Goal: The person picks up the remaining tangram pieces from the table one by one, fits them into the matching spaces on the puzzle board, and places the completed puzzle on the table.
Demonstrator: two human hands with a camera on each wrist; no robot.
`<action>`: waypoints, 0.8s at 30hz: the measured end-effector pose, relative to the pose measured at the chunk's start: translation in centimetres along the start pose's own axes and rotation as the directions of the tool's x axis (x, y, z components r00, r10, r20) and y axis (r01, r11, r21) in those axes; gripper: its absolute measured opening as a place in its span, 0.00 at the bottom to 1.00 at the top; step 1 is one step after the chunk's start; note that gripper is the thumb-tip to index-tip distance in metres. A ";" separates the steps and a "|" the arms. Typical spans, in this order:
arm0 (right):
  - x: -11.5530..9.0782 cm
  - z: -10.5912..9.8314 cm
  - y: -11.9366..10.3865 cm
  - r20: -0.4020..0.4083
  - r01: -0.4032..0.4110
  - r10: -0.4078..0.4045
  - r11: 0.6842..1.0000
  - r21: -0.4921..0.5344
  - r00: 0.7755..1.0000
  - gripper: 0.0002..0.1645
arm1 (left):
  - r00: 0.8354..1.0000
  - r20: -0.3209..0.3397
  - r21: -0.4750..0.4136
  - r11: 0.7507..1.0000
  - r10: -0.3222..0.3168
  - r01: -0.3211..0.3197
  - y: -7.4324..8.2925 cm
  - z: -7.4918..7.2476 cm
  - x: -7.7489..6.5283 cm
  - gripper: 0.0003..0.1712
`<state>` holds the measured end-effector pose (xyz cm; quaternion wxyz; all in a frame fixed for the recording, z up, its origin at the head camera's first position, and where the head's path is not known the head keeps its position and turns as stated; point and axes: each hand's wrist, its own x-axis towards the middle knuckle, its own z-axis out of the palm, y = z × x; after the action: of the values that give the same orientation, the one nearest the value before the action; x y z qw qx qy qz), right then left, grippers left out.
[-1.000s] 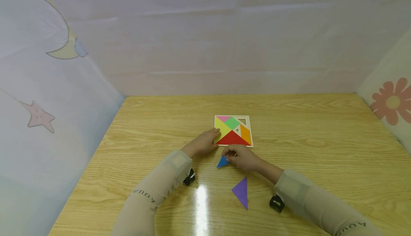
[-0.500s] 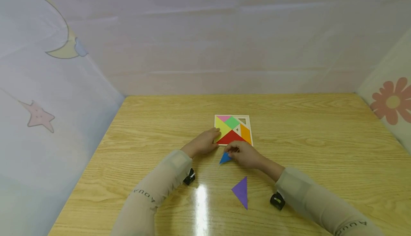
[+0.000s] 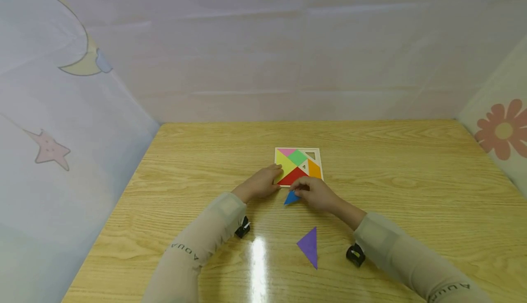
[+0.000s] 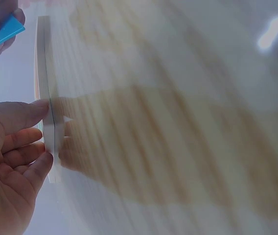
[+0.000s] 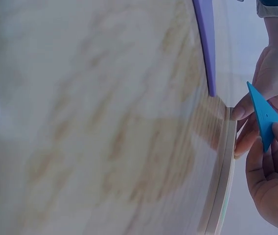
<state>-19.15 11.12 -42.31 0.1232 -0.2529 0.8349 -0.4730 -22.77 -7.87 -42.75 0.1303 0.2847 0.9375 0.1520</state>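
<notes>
A square tangram board lies on the wooden table with yellow, pink, green, red and orange pieces set in it. Two pale recesses show, each with a cut-out hole. My left hand grips the board's near left corner, thumb at the front edge, fingertips over the yellow piece. Between thumb and fingers my right hand pinches a blue triangle, held tilted just in front of the board and partly covered by the fingers. That hand overlaps the red piece in the head view.
A purple triangle lies flat on the table, nearer the body than the board. Black wrist cameras hang under both sleeves. Printed cloth walls stand along the table's back and sides.
My right hand has carried the blue triangle a little forward and to the right, up to the board's front edge. The left hand, board and purple triangle have stayed put.
</notes>
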 end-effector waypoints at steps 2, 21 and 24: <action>0.0 -0.1 0.0 0.002 -0.012 0.012 1.000 0.012 1.000 0.07 | 1.000 -0.004 -0.001 1.000 0.002 -0.002 0.0 0.0 0.0 0.28; 0.4 -0.4 0.1 -0.040 -0.013 0.013 1.000 0.000 0.999 0.08 | 1.000 -0.011 0.006 1.000 0.003 -0.003 -0.2 0.1 0.0 0.28; 0.5 -0.5 0.1 -0.042 -0.009 0.009 1.000 0.003 0.999 0.08 | 1.000 -0.007 0.007 1.000 0.005 -0.005 -0.2 0.0 0.0 0.28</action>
<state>-19.85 11.26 -42.11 0.1078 -0.2389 0.8379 -0.4788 -22.87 -7.97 -42.84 0.1256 0.2871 0.9377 0.1502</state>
